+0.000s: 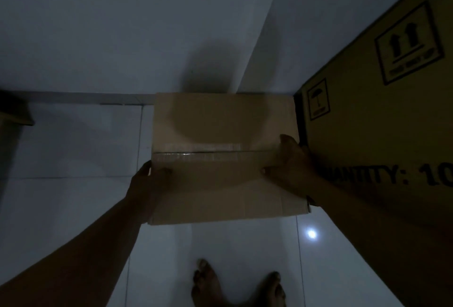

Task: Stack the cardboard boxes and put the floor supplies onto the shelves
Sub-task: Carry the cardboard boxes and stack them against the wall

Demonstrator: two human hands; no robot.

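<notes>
A plain brown cardboard box with a taped seam across its top fills the middle of the dim head view, near the corner of the wall. My left hand grips its left side, thumb on the top face. My right hand grips its right side, thumb on top and fingers curled over the edge. Whether the box rests on the floor or hangs above it cannot be told. Its right side touches or nearly touches a large printed carton.
The large carton with arrow symbols and "QUANTITY" print stands tall along the right. A dark object juts in at the left edge. White floor tiles meet the wall behind the box. My bare feet stand below the box.
</notes>
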